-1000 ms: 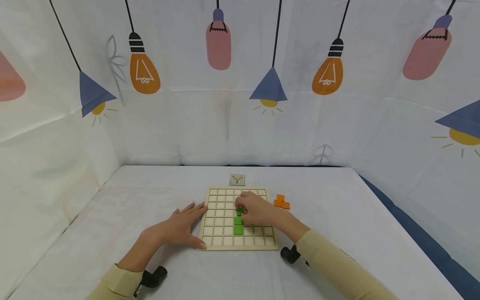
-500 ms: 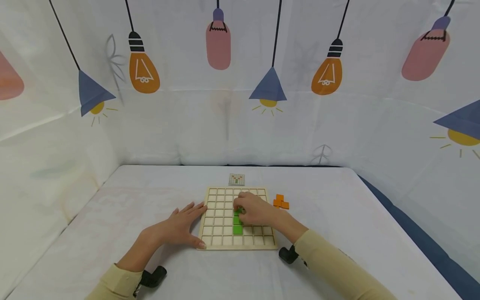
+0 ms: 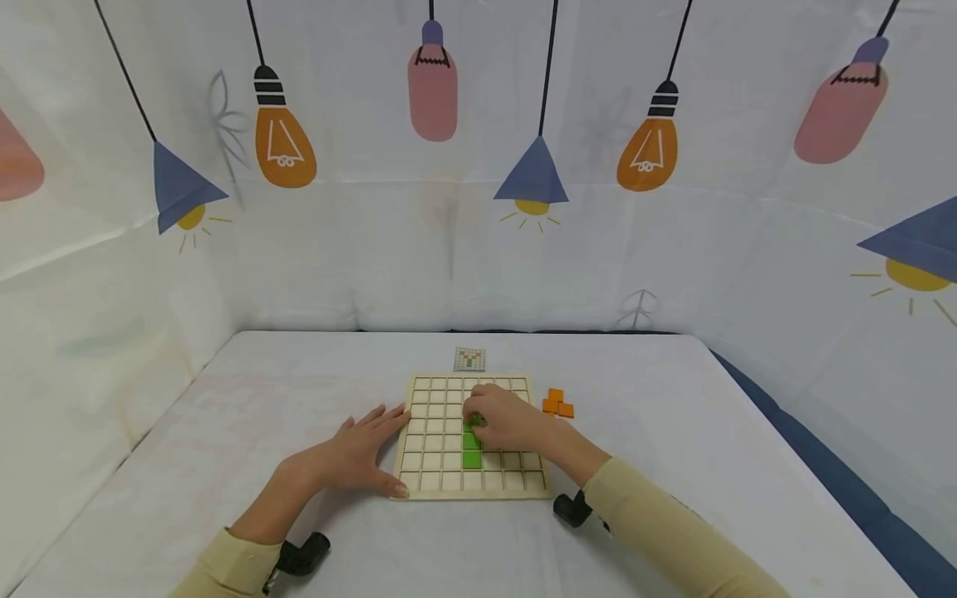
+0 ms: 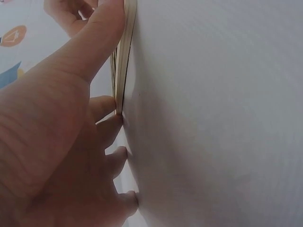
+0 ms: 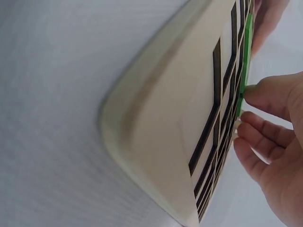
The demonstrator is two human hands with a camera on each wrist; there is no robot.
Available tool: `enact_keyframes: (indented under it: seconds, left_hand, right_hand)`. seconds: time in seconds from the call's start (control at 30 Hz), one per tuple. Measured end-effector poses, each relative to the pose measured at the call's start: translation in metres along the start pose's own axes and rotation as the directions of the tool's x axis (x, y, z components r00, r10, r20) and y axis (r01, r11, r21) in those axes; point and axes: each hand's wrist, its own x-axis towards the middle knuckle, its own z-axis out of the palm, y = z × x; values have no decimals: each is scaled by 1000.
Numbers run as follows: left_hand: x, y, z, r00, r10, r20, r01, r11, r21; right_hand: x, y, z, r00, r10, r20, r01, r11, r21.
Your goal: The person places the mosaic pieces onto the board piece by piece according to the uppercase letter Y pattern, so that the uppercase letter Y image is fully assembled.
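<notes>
A wooden grid board [image 3: 434,482] lies on the table with several green square tiles [image 3: 472,459] in one column of its cells. My left hand [image 3: 351,453] is spread at the board's left side, thumb on the near left corner and fingertips along the edge. In the left wrist view its thumb [image 4: 102,38] presses the board's rim. My right hand [image 3: 512,421] reaches over the board with curled fingers and pinches the top green tile at its cell. In the right wrist view the thumb [image 5: 270,97] touches the green row, and the tile is partly hidden by the fingers.
Several orange square tiles [image 3: 556,404] lie in a small cluster right of the board. A small pattern card [image 3: 469,359] lies behind it. The white table [image 3: 635,498] extends around the board, backed by a lamp-printed cloth [image 3: 374,249].
The right hand's fingers have lowered slightly over the top green tile, which now appears close against the green tiles below it. The left hand stays on the board.
</notes>
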Motion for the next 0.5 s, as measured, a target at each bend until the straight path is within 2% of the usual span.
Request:
enact_keyframes:
  seconds: [0.5]
  left_hand:
    - [-1,0,-1,1000,7,-8,-7,1000,-10]
  right_hand:
    - [-3,-1,-2,1000,23,8,-23,1000,0]
